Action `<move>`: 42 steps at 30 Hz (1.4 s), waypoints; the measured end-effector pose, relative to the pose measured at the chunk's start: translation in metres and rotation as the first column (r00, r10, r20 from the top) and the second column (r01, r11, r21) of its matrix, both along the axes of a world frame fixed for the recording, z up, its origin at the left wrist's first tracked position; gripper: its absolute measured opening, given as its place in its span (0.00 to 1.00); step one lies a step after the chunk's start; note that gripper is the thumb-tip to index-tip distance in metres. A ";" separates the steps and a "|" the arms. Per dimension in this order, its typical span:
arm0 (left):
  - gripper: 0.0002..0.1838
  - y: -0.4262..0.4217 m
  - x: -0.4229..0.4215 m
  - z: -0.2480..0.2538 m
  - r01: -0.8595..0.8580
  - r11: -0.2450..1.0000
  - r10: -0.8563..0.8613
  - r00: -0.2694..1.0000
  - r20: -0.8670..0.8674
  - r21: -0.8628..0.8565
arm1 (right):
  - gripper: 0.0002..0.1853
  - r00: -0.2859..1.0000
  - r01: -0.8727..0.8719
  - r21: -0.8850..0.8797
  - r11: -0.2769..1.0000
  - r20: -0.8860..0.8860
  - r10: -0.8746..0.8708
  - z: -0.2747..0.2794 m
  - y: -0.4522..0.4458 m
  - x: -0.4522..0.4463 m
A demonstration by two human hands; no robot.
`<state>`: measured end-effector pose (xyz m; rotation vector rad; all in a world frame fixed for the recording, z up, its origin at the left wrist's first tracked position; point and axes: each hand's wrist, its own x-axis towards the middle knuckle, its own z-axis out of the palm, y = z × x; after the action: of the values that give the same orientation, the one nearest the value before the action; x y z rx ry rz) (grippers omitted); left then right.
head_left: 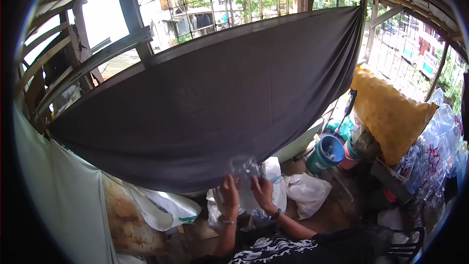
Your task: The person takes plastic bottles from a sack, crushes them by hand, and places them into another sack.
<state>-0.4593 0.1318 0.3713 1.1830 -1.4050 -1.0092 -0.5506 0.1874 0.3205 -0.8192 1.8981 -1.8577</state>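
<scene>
Between my two hands is a clear plastic item (244,167), see-through and blurred, so its exact shape is hard to tell. My left hand (228,196) holds its left side, fingers pointing up. On its right side, my right hand (263,193) grips it with bent fingers. Both hands are raised in front of a large dark cloth (210,98). White sacks (273,181) stand behind and below the hands, and another whitish sack (308,194) lies to their right.
A green bucket with a blue inside (325,154) stands right of the sacks. Further right are a yellow sheet (391,117), a heap of clear plastic (435,161) and a black chair (408,247). Pale cloth (63,190) hangs at left.
</scene>
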 end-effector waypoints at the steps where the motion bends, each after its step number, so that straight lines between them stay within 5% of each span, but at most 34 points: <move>1: 0.29 0.019 0.003 0.008 0.011 0.995 -0.030 0.983 0.181 0.102 | 0.25 0.997 0.028 -0.016 0.999 -0.070 -0.029 -0.012 -0.008 -0.003; 4: 0.33 0.012 0.022 -0.017 0.130 0.953 -0.212 0.930 0.299 0.273 | 0.25 0.991 -0.100 0.022 0.995 0.089 0.098 0.006 -0.011 0.003; 5: 0.34 0.002 0.030 -0.038 0.191 0.931 -0.278 0.923 0.267 0.311 | 0.26 0.927 -0.193 -0.066 0.979 0.313 0.204 0.030 -0.009 0.009; 8: 0.32 -0.032 0.036 -0.098 0.109 0.993 -0.112 0.991 0.076 0.041 | 0.26 0.847 -0.240 -0.073 0.968 0.472 0.246 0.000 -0.027 0.014; 12: 0.28 -0.055 0.069 -0.047 0.206 0.972 -0.153 0.921 0.359 -0.112 | 0.23 0.886 -0.265 -0.184 0.947 0.341 0.314 0.037 -0.025 0.053; 13: 0.26 -0.057 0.070 -0.040 0.051 0.997 -0.041 0.987 0.156 -0.061 | 0.23 0.952 -0.293 -0.058 0.954 0.074 0.297 0.011 -0.028 0.056; 16: 0.26 -0.053 0.082 -0.003 0.011 0.986 -0.007 1.000 0.026 -0.164 | 0.21 0.887 -0.313 -0.032 0.949 0.347 0.304 0.003 -0.027 0.092; 19: 0.27 -0.036 0.084 -0.029 0.141 0.990 -0.139 0.988 -0.073 0.022 | 0.25 0.971 -0.032 -0.024 0.999 0.235 0.037 0.007 -0.040 0.104; 20: 0.26 -0.028 0.089 -0.058 0.167 0.965 -0.159 0.986 0.055 -0.201 | 0.26 0.984 0.051 -0.052 0.997 0.171 -0.042 0.016 -0.043 0.106; 22: 0.31 -0.009 0.096 -0.040 0.119 0.993 -0.119 0.992 -0.045 -0.006 | 0.28 0.956 0.029 -0.011 1.000 0.291 -0.025 0.024 -0.047 0.112; 25: 0.36 -0.023 0.107 -0.052 0.089 0.991 -0.100 0.988 0.119 0.098 | 0.28 0.818 -0.054 0.035 0.998 0.575 0.024 0.012 -0.051 0.112; 27: 0.30 -0.051 0.115 -0.120 0.179 0.984 -0.171 0.953 0.252 -0.011 | 0.28 0.763 -0.045 0.030 0.999 0.646 0.015 0.013 -0.051 0.120; 30: 0.28 -0.072 0.131 -0.116 0.336 0.868 -0.376 0.925 0.044 0.366 | 0.25 0.961 0.048 -0.051 0.998 0.275 -0.033 -0.020 -0.060 0.123; 31: 0.29 -0.067 0.130 -0.116 0.331 0.912 -0.331 0.943 -0.040 0.242 | 0.22 0.991 0.130 0.014 0.991 0.020 -0.130 -0.023 -0.059 0.128; 33: 0.30 -0.074 0.129 -0.131 0.360 0.928 -0.344 0.926 -0.154 0.095 | 0.17 0.834 0.324 0.074 0.943 -0.493 -0.248 0.004 -0.050 0.147; 35: 0.31 -0.092 0.136 -0.171 0.458 0.887 -0.440 0.879 -0.184 0.068 | 0.12 0.878 -0.022 0.029 0.999 -0.478 0.033 0.010 -0.045 0.161; 37: 0.30 -0.080 0.158 -0.134 0.422 0.906 -0.423 0.896 -0.133 -0.038 | 0.11 0.821 -0.287 0.055 0.956 -0.501 0.275 -0.005 -0.037 0.169; 39: 0.26 -0.072 0.170 -0.054 0.454 0.812 -0.216 0.818 -0.533 0.367 | 0.10 0.840 -0.155 0.094 0.983 -0.511 0.181 -0.005 -0.035 0.178; 40: 0.25 -0.076 0.172 -0.063 0.475 0.815 -0.342 0.857 -0.385 0.334 | 0.10 0.845 -0.092 0.116 0.989 -0.517 0.139 -0.005 -0.035 0.182; 42: 0.23 -0.079 0.186 -0.075 0.521 0.802 -0.534 0.845 -0.038 0.292 | 0.11 0.952 -0.145 0.061 0.987 -0.262 0.156 -0.017 -0.041 0.192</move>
<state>-0.2737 0.0532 0.2958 1.0377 -1.7145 -1.6384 -0.3584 0.1467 0.3031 -1.2172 1.9574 -1.6808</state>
